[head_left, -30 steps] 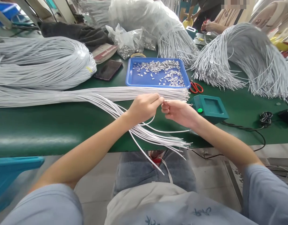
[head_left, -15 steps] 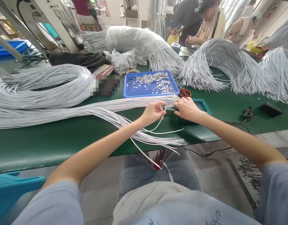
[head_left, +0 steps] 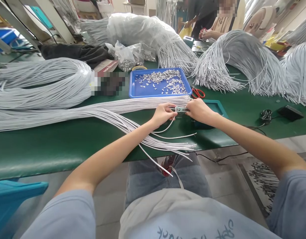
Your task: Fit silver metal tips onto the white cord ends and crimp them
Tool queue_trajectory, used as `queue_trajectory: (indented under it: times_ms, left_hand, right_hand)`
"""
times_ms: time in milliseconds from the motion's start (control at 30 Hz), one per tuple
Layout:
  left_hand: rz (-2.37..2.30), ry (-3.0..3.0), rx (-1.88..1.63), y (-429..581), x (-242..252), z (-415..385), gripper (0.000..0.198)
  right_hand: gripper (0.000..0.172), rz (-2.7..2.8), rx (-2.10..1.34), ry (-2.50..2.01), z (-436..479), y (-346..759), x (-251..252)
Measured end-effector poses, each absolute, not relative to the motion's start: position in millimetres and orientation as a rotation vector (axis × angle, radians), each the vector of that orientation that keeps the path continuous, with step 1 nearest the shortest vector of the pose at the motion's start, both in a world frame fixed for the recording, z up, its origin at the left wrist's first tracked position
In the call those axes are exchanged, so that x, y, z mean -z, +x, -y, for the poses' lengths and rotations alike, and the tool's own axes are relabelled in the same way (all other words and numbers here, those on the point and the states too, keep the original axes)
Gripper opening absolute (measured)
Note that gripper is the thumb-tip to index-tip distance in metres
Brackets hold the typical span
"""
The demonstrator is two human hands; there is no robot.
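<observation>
My left hand (head_left: pixel 165 113) is closed in a pinch on a white cable (head_left: pixel 170 124), which curves down and back from the fingers. My right hand (head_left: pixel 199 109) wraps round a small pale-green and metal hand tool (head_left: pixel 181 109); its exact kind is hard to make out. The tool's near end meets the left fingertips, where the cable's tip is partly hidden. Behind both hands lies a bundle of white cables (head_left: pixel 133 104). In front, several loose cable ends (head_left: pixel 165 144) fan out towards the table edge.
A blue tray (head_left: pixel 143 91) of small metal pieces stands behind the hands, red-handled scissors (head_left: pixel 198 93) beside it. A green tray (head_left: pixel 217 107) sits under the right wrist. Large grey cable bundles (head_left: pixel 255 59) line the back. A person's hand (head_left: pixel 205 34) is across the table.
The tool between my hands has turned to show a broader face. Both hands keep nearly the same place, and the whole view has shifted slightly.
</observation>
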State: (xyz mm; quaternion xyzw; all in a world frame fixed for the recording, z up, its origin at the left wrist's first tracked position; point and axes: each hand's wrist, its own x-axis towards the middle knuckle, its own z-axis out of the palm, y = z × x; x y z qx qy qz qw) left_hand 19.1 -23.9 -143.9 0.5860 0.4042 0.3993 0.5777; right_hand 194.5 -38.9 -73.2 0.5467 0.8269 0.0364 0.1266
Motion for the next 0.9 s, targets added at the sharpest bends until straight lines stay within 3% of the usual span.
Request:
queue_trajectory:
  times_ms: [333,567,900]
  left_hand:
    - [-0.993,1.353,-0.921,23.2,141.8,22.7,0.027]
    - [-0.987,1.401,-0.909,21.6,149.4,19.7,0.028]
    - [-1.03,1.594,-0.929,10.3,141.8,31.3,0.03]
  right_hand:
    - [0.027,-2.416,-0.049,1.611,35.5,200.6,80.1]
    - [0.046,-2.379,0.074,2.038,31.1,222.8,80.6]
    - [0.038,-2.573,-0.094,2.155,42.0,214.8,78.8]
